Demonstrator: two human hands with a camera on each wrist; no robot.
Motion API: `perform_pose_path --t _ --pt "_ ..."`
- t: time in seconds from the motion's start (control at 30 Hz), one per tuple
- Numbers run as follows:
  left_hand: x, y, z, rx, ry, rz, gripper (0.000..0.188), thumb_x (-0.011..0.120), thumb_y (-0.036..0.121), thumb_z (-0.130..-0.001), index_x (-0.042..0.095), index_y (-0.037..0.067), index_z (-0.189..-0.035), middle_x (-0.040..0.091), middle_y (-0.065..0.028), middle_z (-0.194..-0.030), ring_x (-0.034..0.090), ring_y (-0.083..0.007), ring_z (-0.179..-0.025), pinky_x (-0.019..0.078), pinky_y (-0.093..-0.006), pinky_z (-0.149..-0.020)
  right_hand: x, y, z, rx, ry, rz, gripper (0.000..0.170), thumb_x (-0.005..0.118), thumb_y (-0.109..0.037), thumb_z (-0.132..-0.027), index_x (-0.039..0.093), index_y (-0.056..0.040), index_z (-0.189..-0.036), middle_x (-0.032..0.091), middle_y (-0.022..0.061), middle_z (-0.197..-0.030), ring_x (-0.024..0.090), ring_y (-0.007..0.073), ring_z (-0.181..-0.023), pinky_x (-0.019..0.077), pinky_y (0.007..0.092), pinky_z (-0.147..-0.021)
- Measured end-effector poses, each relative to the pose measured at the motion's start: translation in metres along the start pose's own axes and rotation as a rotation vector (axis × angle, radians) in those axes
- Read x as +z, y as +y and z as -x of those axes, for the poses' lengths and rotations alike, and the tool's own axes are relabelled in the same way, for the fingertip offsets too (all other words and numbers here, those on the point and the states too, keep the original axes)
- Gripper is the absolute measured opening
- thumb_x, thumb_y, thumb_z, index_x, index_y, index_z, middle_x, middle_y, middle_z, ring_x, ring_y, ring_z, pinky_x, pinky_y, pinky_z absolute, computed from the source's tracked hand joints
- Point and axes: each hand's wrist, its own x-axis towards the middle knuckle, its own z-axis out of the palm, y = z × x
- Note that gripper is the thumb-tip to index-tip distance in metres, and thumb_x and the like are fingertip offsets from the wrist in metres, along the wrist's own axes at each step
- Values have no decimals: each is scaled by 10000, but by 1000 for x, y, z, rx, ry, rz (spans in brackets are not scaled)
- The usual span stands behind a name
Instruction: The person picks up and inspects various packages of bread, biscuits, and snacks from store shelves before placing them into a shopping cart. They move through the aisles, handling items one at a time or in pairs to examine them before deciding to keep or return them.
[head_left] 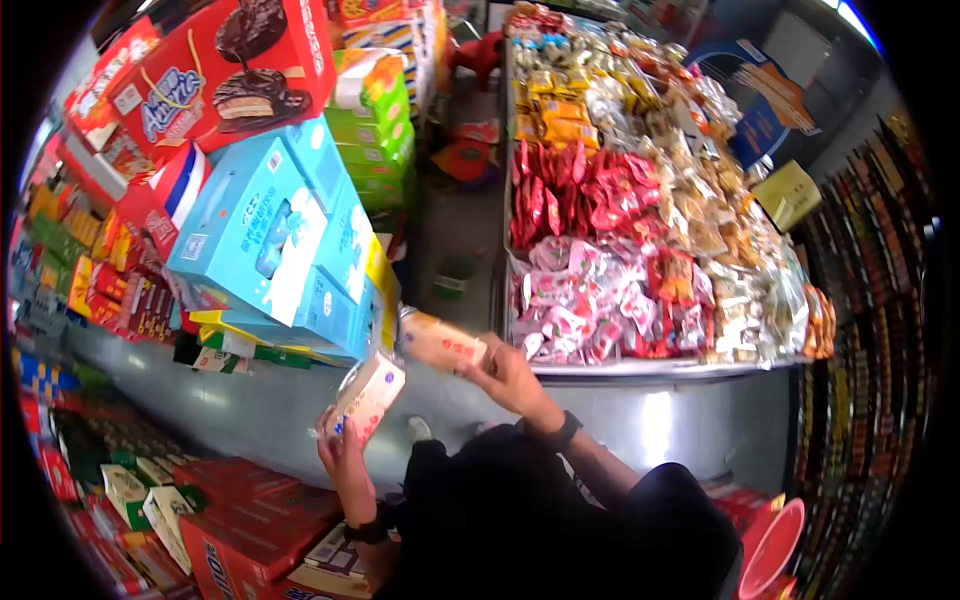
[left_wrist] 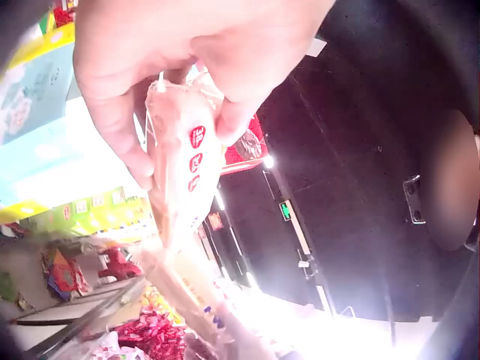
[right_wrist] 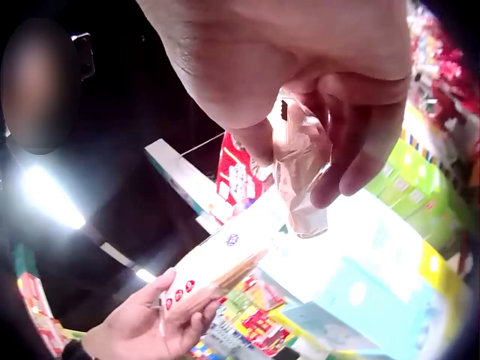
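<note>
Low in the head view, my left hand (head_left: 343,462) grips a cream-coloured snack pack (head_left: 370,392) in clear wrapping with red and blue print. Its thumb and fingers hold the pack's end from both sides in the left wrist view, where red round marks show on the pack (left_wrist: 184,154). My right hand (head_left: 508,378) pinches a second, similar snack pack (head_left: 440,342) by its near end. The two packs come close together at their far ends in the head view. From the right wrist, the second pack's crinkled wrapper (right_wrist: 301,165) shows between thumb and fingers.
Light-blue cartons (head_left: 250,230) are stacked just left of the hands, with a large red snack box (head_left: 215,85) on top. A wide bin of wrapped snacks (head_left: 600,372) lies to the right. Red boxes (head_left: 250,510) stand behind the left arm, and packed shelves (head_left: 865,300) line the far right.
</note>
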Motion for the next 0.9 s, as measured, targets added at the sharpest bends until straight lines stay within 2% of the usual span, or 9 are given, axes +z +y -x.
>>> perform_pose_path --t 0.13,0.17,0.2,0.37,0.43,0.47,0.57,0.77,0.9 --pt "-17 11 -60 -105 -204 12 388 562 174 -943 444 38 -1287 502 -114 -1267 518 -197 -1133 469 -346 -905 18 -14 23 177 214 45 393 732 -271 -830 574 17 -1045 530 37 -689 464 81 -597 418 266 -530" --pt "-18 15 -78 -213 -315 91 377 553 202 -948 457 38 -1274 527 -110 -1248 539 -196 -1113 477 -347 -893 24 -18 28 211 272 43 397 734 -261 -829 573 18 -1062 533 16 -698 452 67 -606 413 260 -527" --pt "-17 17 -92 -324 -420 173 370 544 230 -953 469 38 -1261 552 -106 -1229 561 -196 -1093 486 -347 -881 30 -24 33 282 286 86 390 736 -232 -827 574 19 -1079 574 9 -743 494 59 -637 443 261 -552" --pt "-16 8 -138 -379 -535 198 360 558 287 -943 525 45 -1207 612 -72 -1150 618 -164 -990 512 -324 -801 54 -40 55 397 336 -104 362 729 -173 -820 588 24 -1089 633 63 -837 619 111 -776 511 264 -652" --pt "-13 -6 -152 -494 -585 269 357 573 288 -937 530 54 -1203 617 -65 -1142 619 -141 -971 512 -304 -775 57 -38 66 205 391 266 320 741 -154 -801 630 23 -1042 617 70 -804 617 116 -699 499 248 -605" --pt "-10 -12 -157 -538 -581 274 362 592 296 -926 536 58 -1194 621 -55 -1132 618 -136 -957 508 -293 -762 60 -42 72 298 425 243 320 744 -132 -787 646 18 -1053 629 89 -882 640 152 -744 530 264 -657" --pt "-2 -13 -164 -576 -643 126 371 603 304 -919 537 59 -1190 621 -51 -1129 617 -132 -943 503 -292 -760 70 -54 82 360 531 337 312 736 -111 -789 645 16 -1059 633 87 -897 641 148 -783 541 269 -686" --pt "7 -13 -164 -628 -772 93 352 608 321 -908 509 124 -1182 599 -4 -1123 575 -117 -970 467 -298 -773 80 -39 97 491 820 -18 436 721 -168 -838 570 83 -1161 667 100 -918 641 118 -733 533 238 -619" --pt "18 -22 -156 -638 -695 95 358 610 330 -902 517 130 -1184 600 -11 -1106 570 -128 -946 442 -284 -767 72 -45 93 465 927 -139 371 695 -243 -864 609 58 -1063 654 77 -877 643 128 -707 513 231 -596"
